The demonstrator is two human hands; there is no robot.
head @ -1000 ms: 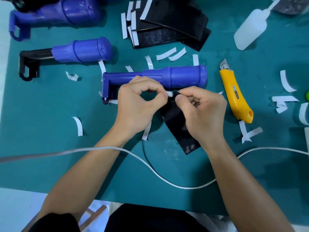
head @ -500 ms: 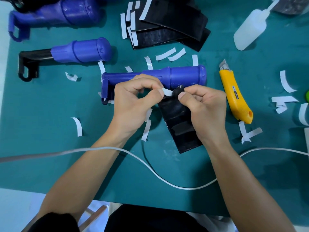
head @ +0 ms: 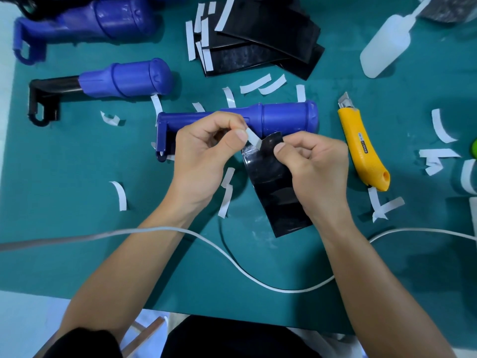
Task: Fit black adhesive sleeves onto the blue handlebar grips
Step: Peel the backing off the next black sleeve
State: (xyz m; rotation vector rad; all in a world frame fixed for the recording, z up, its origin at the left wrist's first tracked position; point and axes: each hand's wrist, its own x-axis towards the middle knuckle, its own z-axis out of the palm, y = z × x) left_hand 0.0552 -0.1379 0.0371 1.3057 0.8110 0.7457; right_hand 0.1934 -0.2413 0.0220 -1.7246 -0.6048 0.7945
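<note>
**Backing strip pinched at the corner of a black sleeve, just in front of the middle grip**

At far left the top grip (head: 85,24) lies on the mat (head: 64,156), partly cut off by the picture's edge; below it the second grip (head: 126,78) sits on a black bar (head: 51,86), thick end to the right; white scraps (head: 120,195) lie loose around them. The middle grip (head: 281,117) lies crosswise on the mat, thick end to the right, its thin end partly hidden behind the left hand (head: 204,156). That hand is curled, thumb and forefinger pinching a short white strip (head: 252,136); the strip's lower end meets the sleeve (head: 273,184) at its upper left corner. The sleeve hangs between the two hands, its top edge touching or just in front of the middle grip, its lower end on the mat; the right hand (head: 317,171) clamps its upper right part between thumb and curled fingers. The hands are close together but not touching. Behind them, at the top, a stack (head: 260,40) of sleeves lies with white strips along its left edges. A white cable (head: 232,257) loops under both forearms. Right of the right hand lies a yellow knife (head: 361,148), blade end away from the person; a white bottle (head: 384,47) lies at top right; more scraps sit at far right.
</note>
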